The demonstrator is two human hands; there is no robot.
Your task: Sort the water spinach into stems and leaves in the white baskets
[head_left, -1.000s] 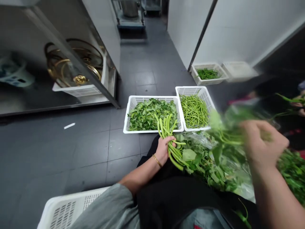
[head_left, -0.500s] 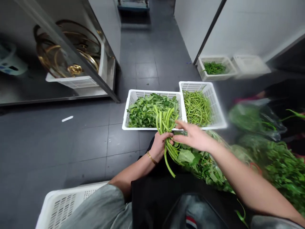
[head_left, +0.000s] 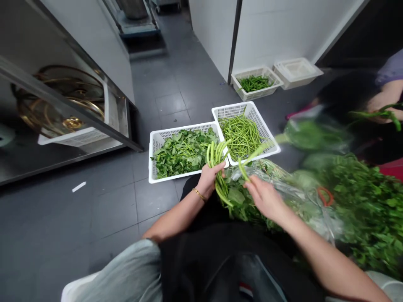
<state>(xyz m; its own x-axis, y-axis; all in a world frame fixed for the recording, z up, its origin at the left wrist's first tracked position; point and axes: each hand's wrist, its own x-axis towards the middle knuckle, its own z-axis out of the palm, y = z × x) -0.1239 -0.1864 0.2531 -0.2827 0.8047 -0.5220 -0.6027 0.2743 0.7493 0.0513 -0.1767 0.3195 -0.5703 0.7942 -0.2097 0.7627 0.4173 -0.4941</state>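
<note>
My left hand is closed around a bunch of green stems held upright above my lap. My right hand pinches a single green stem that points up and to the right, just beside the bunch. Under both hands lies a heap of leafy greens on clear plastic. In front of my knees stand two white baskets on the floor: one with plucked leaves and one with bare stems.
More leafy greens pile up at the right. Another person's hand holds a stem at the far right. A small basket of stems and stacked empty baskets sit by the wall. A steel shelf with lids is at the left.
My right hand swung from the greens at the right over to the bunch, then drew back a little with one stem pinched in it. The left hand kept its grip on the bunch.
</note>
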